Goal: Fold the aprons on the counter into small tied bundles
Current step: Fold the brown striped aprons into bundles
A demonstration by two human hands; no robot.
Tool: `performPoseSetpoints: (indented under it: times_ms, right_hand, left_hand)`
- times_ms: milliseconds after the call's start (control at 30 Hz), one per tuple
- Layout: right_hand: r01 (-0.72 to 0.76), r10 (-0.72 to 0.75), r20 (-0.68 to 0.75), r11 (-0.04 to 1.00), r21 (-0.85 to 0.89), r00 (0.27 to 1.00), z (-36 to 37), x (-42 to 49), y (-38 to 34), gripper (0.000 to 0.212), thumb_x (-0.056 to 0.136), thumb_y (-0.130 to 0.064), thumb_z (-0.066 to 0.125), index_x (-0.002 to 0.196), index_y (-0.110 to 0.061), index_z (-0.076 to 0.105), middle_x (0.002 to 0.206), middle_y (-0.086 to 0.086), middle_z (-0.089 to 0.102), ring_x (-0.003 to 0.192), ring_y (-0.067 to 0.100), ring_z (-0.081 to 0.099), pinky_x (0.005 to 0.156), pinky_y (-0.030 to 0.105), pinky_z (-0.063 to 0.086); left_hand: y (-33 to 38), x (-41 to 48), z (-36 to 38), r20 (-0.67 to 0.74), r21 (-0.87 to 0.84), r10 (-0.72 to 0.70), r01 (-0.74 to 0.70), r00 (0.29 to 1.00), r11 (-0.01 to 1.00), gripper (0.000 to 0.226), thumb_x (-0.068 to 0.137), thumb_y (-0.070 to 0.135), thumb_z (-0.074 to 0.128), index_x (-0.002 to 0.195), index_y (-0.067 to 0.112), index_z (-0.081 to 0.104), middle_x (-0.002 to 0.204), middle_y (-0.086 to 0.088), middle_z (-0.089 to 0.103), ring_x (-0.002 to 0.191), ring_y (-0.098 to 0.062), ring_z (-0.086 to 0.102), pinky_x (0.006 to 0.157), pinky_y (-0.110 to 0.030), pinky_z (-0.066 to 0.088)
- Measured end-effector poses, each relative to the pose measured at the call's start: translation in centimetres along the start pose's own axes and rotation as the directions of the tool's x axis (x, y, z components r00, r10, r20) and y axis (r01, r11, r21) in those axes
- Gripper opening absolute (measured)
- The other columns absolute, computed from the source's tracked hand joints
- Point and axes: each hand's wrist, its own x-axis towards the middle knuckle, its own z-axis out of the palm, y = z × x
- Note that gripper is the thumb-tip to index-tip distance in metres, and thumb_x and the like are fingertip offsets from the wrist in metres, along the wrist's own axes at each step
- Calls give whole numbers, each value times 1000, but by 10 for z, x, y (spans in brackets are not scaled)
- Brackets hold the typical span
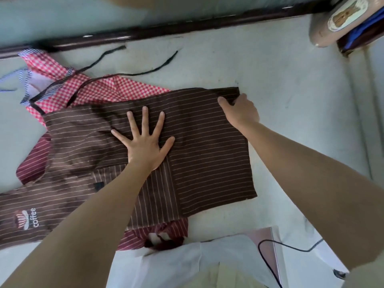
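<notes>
Nearest us, a white cloth (187, 258) and a black cable (268, 265) sit at the near edge of the tabletop (291, 100). Just beyond them a dark red striped apron (162, 229) peeks out from under the brown striped apron (207, 152), which is the one we are working on.

The brown apron lies with its long axis running left to right. Its bib end, with the coffee logo (27, 219), is at the near left. Its squared-off, doubled-over end is at the right.

Our left grip (145, 142) is spread flat, fingers wide, and presses down on the middle of the cloth. Farther off and to the right, our right grip (241, 111) is at the apron's far right corner. The thumb lies on top and the fingers are curled at the edge, so it appears to pinch that corner.

We judge that the coming move turns on this: the held corner lies right of and beyond the pinning palm. The right arm is therefore the one placed to carry that end leftward over the pinned line, shortening the apron along its length.

Beyond the brown apron, at the far left, a red gingham apron (99, 90) lies rumpled, partly under the brown one. The black ties (149, 72) trail loose across it towards the dark rail (166, 30) at the back, not yet tied round anything.
</notes>
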Motion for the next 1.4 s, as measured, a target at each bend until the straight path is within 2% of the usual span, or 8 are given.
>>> performPoseSetpoints:
  times_ms: [100, 167, 333, 567, 767, 967, 1267, 1400]
  right_hand:
    - [5, -57, 260, 981, 196, 964, -13, 6, -4, 54, 90, -64, 49, 78, -12, 53, 82, 4, 63, 80, 25, 65, 69, 34, 52]
    - [40, -179, 295, 906, 421, 939, -17, 7, -5, 28, 91, -39, 64, 90, -12, 57, 93, 5, 67, 88, 24, 67, 81, 35, 56]
    - [201, -147, -138, 664, 720, 979, -11, -7, 15, 34, 86, 1, 64, 109, -18, 47, 101, -2, 61, 92, 14, 64, 84, 26, 56]
    - [169, -75, -168, 727, 666, 983, -4, -4, 30, 47, 87, -6, 69, 126, -17, 46, 109, 0, 61, 93, 10, 63, 74, 7, 50]
    - [80, -21, -116, 841, 536, 993, -4, -18, 46, 51, 88, -23, 70, 131, -16, 42, 105, -2, 58, 91, 13, 61, 76, 19, 50]
    - [13, -36, 116, 982, 190, 993, 1, -44, 78, 31, 88, -43, 68, 97, -14, 61, 93, -3, 62, 89, 18, 64, 73, 26, 48]
    - [8, 30, -94, 924, 381, 995, 9, -69, 98, 42, 89, -12, 67, 125, -14, 46, 112, 3, 59, 104, 22, 63, 80, 24, 51]
    - [380, -338, -376, 924, 42, 863, 34, -107, 80, 60, 92, -18, 61, 146, -14, 36, 154, 7, 33, 142, 23, 34, 116, 37, 31]
  left_hand:
    - [0, 1, -1, 2, 9, -4, 4, 1000, 1000, 74, 87, 78, 5, 148, 45, -21, 159, 0, -27, 143, -38, -28, 99, -82, 0]
    - [-1, -1, -2, -17, 5, 2, -2, 1000, 1000, 75, 87, 79, 3, 149, 44, -17, 160, 0, -23, 144, -36, -25, 100, -81, 0]
    - [6, -12, -11, -117, 5, 67, -67, 991, 998, 77, 88, 73, 12, 154, 37, 0, 163, -6, -6, 148, -34, -13, 104, -78, 2]
    - [19, -20, -9, -124, 37, 81, -77, 989, 996, 75, 90, 73, 12, 154, 36, -4, 163, -6, -9, 148, -34, -12, 107, -75, -3]
    - [22, -15, -5, 39, 58, 67, -70, 997, 996, 78, 85, 77, 4, 151, 41, -15, 161, -2, -21, 146, -32, -21, 108, -74, -2]
    - [46, -43, -9, -171, 106, 244, -229, 955, 968, 72, 94, 68, 15, 155, 31, 5, 163, -10, 0, 149, -34, -3, 113, -67, -3]
    - [60, -75, 5, -183, 194, 375, -340, 909, 920, 84, 89, 72, 23, 156, 26, 5, 163, -11, -2, 149, -34, -6, 117, -61, -4]
    - [64, -91, 28, -68, 277, 363, -332, 929, 902, 89, 85, 79, 13, 155, 28, -3, 162, -9, -16, 147, -33, -19, 114, -65, -3]
